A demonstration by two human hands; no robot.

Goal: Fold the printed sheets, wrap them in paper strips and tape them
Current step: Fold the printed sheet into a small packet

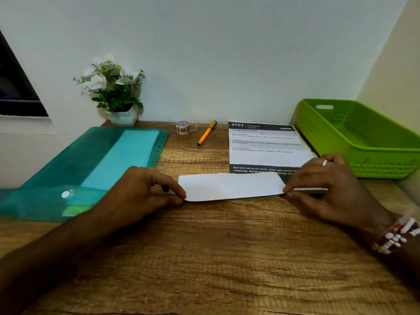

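Observation:
A folded white sheet (229,186) lies flat on the wooden desk (204,258), a long narrow band with its blank side up. My left hand (145,189) pinches its left end between thumb and forefinger. My right hand (327,187) pinches its right end, with a ring on one finger and a beaded bracelet at the wrist. Behind it a printed sheet (263,144) headed "2703" lies flat, its near edge partly under the folded sheet. A small roll of patterned tape (183,127) stands near the wall.
A teal plastic folder (86,164) lies at the left with paper inside. An orange pen (207,132) lies beside the tape. A green plastic basket (363,137) sits at the back right against the wall. A potted white flower (116,92) stands at the back.

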